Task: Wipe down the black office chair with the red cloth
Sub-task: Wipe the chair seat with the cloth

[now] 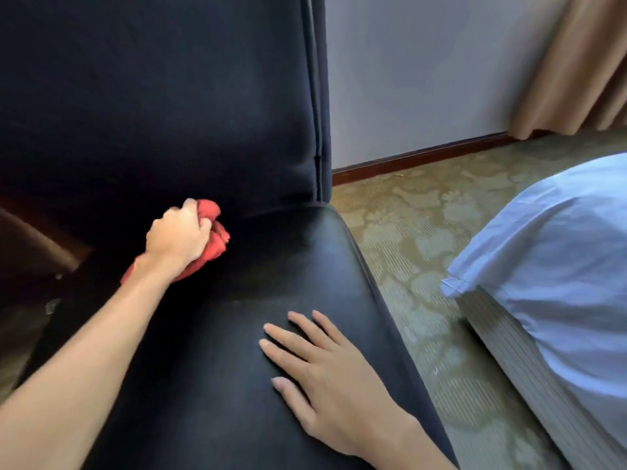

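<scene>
The left hand (176, 235) has its grip closed around the bunched red cloth (213, 232), pressed on the back of the seat of the black office chair (271, 266), near the backrest. The right hand (325, 364) lies flat with fingers straight, steadying the seat. Better to wipe in long overlapping strokes toward the front edge, also along the crease
</scene>
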A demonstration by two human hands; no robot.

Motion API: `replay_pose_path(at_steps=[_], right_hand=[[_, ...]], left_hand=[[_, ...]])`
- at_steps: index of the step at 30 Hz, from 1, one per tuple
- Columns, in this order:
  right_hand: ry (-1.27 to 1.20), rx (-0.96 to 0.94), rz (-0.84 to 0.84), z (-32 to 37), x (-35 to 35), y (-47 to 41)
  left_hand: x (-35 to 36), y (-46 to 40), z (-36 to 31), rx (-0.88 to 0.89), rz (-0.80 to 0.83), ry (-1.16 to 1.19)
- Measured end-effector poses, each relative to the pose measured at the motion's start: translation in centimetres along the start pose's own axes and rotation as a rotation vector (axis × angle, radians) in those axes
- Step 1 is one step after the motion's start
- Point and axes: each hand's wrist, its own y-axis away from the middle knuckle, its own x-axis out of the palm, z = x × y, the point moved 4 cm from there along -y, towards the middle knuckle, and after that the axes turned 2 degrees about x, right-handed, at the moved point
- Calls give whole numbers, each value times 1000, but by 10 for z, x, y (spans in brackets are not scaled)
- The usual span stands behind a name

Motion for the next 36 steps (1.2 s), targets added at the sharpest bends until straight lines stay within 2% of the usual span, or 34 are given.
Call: replay_pose_path(at_steps=[4,7,9,11,12,15,18,21,24,25,29,30,32,34,36], right_hand=[[-15,-21,-61,-1,1,-1],[-102,-44,-60,-3,4,-2],[-113,-33,-81,-3,2,-3],[-117,-22,-72,-3,2,-4],[-116,-13,-67,-3,3,-4],[-71,6,-89,-2,6,-3],[-57,12,-78,-3,4,-1],[-41,-21,-21,-8,2,-3],[-111,-46,0,-16,2,-4],[-128,-60,-16,-17,2,-4],[-203,-234,-140,-9,1,-1],[-215,-282,-165,-7,2,1],[-237,-319,-194,-5,1,3],[-230,-313,-196,-5,-1,3],[-237,-306,-165,-6,-1,2]], left_hand=[[30,20,-154,286,15,133],[41,50,-264,602,144,162],[55,83,-296,894,250,14],[64,98,-293,1098,186,-37],[63,94,-285,1120,108,13],[41,51,-235,958,-163,188],[31,13,-165,773,-254,146],[35,0,-155,640,-168,69],[23,14,-168,539,12,309],[16,31,-166,596,61,388],[-6,139,-154,1073,319,562],[-6,150,-153,1140,339,574],[0,134,-151,1164,287,526],[12,83,-143,1013,148,453],[21,21,-129,680,26,406]])
